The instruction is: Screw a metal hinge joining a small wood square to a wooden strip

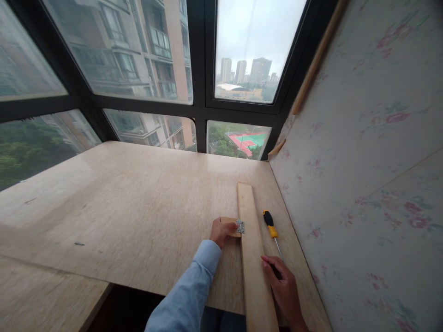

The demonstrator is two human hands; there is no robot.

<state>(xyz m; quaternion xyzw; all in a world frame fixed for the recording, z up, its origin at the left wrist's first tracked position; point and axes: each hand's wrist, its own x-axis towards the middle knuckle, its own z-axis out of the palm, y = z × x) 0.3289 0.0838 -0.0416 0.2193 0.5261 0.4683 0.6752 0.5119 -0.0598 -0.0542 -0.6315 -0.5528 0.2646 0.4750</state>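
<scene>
A long wooden plank (252, 240) lies on the countertop, running away from me. Against its left side sits a short wooden block (228, 220), and a small metal hinge (240, 226) spans the joint between the two. My left hand (221, 231) grips the block, thumb on top beside the hinge. Over the plank's right edge, my right hand (282, 281) is closed with thumb and fingertips pinched together; whatever they hold, if anything, is too small to make out. Just beyond that hand rests a yellow and black screwdriver (269, 223), its shaft pointing back toward me.
The marbled countertop (138, 198) reaches to dark-framed windows (200, 92). A floral-papered wall (363, 184) borders it on the right. Small dark pieces, one a sliver (79, 243), lie at the left. A dark opening (128, 306) cuts into the counter's near side.
</scene>
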